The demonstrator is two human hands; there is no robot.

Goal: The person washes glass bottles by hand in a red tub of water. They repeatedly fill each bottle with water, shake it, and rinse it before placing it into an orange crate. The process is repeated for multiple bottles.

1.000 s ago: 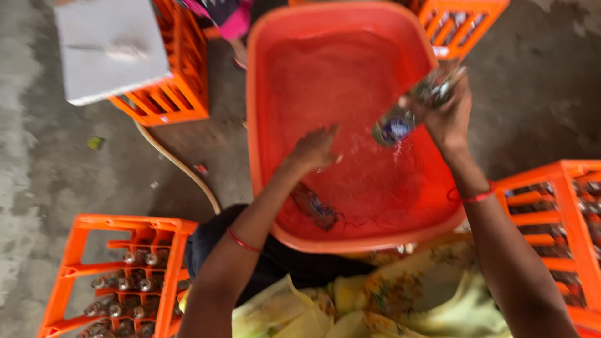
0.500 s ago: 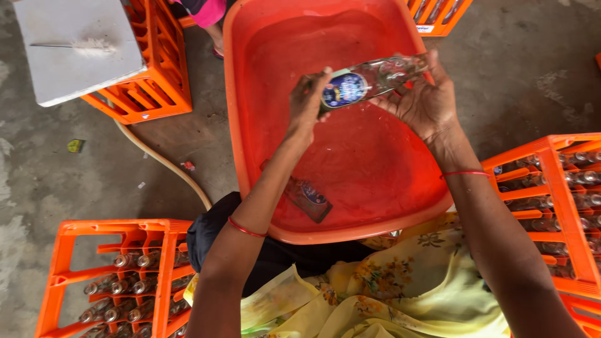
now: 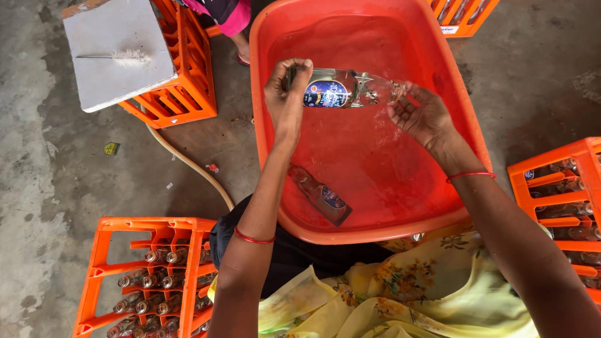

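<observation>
Water in the orange tub [image 3: 476,144] makes its floor hard to read; you can see one bottle [image 3: 320,195] lying sunk near the tub's near rim, its label showing but its neck blurred by the ripples. Your left hand [image 3: 287,95] is closed around the base end of a clear glass bottle [image 3: 347,89], thumb and fingers [image 3: 302,70] wrapped over it so the bottom itself is hidden. Your right hand [image 3: 421,114] is half open, fingertips curled loosely about the neck end (whether they grip it or only steady it, you cannot tell, since the mouth is lost behind the fingers). The bottle lies level, held above the tub's far half, clear of the water.

Left of the tub stands an orange crate [image 3: 181,81] with a grey board [image 3: 106,69] on top, a thin brush [image 3: 122,56] lying on it. A hose [image 3: 188,164] curves across the floor just beside the tub's left wall. Another crate [image 3: 150,275] of bottles sits near the tub's left corner, cut off by the lower edge; a third crate [image 3: 563,200] to the right of the tub is cropped too. Beyond the tub, someone's leg [image 3: 241,47] is barely in view.

Against half a second ago, the bottle has turned from tilted to level, and your left hand has shifted onto its base.
</observation>
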